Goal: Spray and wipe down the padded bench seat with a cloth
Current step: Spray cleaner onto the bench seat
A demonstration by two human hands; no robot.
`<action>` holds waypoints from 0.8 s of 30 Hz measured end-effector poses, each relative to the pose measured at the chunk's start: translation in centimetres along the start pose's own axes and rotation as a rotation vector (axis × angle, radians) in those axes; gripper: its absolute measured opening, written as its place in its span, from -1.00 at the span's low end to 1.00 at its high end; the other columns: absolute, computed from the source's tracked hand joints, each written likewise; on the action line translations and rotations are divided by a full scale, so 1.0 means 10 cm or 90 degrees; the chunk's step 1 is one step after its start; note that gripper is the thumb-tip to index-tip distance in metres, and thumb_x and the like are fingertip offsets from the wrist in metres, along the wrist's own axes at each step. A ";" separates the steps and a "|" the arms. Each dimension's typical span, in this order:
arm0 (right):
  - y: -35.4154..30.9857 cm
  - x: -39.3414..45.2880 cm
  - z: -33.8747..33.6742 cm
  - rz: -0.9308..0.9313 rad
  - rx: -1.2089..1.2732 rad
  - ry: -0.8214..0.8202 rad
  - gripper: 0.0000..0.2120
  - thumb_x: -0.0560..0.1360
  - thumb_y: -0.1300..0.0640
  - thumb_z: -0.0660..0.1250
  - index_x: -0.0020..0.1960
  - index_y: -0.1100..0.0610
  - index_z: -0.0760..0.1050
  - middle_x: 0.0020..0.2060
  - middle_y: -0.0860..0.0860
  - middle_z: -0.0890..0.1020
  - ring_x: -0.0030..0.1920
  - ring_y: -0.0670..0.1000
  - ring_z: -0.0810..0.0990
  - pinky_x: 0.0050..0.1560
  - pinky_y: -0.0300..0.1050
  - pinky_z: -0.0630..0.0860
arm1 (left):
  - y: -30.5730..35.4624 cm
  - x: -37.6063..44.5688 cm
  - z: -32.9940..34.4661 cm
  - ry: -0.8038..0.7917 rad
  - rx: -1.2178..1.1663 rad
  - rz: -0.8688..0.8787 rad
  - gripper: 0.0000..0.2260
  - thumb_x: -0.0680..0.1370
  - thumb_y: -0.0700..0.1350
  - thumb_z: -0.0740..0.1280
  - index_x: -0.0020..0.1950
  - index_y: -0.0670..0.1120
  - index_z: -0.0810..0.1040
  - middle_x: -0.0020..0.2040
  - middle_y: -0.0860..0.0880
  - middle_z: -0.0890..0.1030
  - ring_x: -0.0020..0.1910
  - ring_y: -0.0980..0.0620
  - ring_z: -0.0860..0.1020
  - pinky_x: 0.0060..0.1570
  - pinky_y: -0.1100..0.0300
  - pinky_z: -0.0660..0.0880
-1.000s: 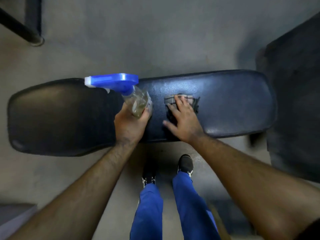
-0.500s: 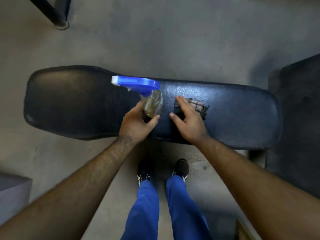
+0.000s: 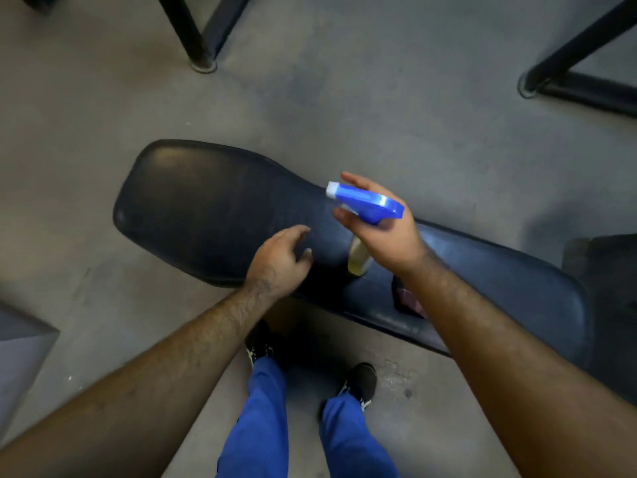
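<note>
The padded bench seat [image 3: 213, 215] runs slantwise from upper left to lower right, covered in dark, faintly textured upholstery with a dull sheen. Its left end is broad and rounded; from there it narrows into a long strip that ends in a rounded right corner. A cloth [image 3: 408, 300] lies directly on the narrow part, close to the near edge; only a small dark and pinkish patch of it shows beside a forearm, so its full outline cannot be made out. The bench stands over a grey concrete floor [image 3: 379, 108], stained in places. Black metal frame legs [image 3: 193, 32] rest on that floor well beyond the bench.
</note>
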State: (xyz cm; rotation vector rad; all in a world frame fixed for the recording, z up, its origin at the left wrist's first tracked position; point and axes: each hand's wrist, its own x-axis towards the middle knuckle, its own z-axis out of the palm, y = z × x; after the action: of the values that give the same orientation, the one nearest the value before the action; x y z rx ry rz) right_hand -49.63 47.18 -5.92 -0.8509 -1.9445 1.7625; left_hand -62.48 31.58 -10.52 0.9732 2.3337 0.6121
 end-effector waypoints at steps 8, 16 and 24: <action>-0.26 0.51 0.87 -0.016 -0.198 0.051 -0.84 0.42 -0.16 0.41 -0.21 -0.09 0.52 -0.39 -0.08 0.57 -0.33 0.01 0.55 -0.17 0.11 0.54 | -0.76 0.37 -0.66 0.043 -0.047 -0.044 -0.66 0.53 -0.06 0.39 0.30 -0.06 0.54 0.23 -0.02 0.59 0.19 0.01 0.56 0.26 0.04 0.48; -0.71 1.22 2.18 0.030 -0.502 -0.032 -0.51 0.43 -0.39 0.30 -0.11 0.06 0.53 -0.25 -0.01 0.65 -0.12 0.13 0.62 -0.15 -0.03 0.51 | -2.12 0.81 -1.38 0.121 0.067 -0.130 -0.53 0.53 0.02 0.38 0.38 -0.13 0.45 0.31 -0.14 0.52 0.29 -0.17 0.49 0.28 -0.04 0.43; -0.54 1.78 3.06 0.085 -0.543 -0.096 -0.53 0.42 -0.44 0.25 -0.32 -0.04 0.41 -0.37 -0.05 0.57 -0.23 0.05 0.62 -0.15 0.00 0.59 | -2.88 1.12 -1.34 0.155 0.163 -0.129 -0.25 0.55 0.30 0.04 0.56 -0.21 0.16 0.57 -0.24 0.15 0.56 -0.20 0.11 0.53 -0.06 0.03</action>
State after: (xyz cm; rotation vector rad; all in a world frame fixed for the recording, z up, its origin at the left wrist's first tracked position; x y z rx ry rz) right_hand -83.55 35.72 -7.06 -1.1368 -2.8437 1.0237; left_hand -91.98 18.94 -20.57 0.7896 2.7372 0.3740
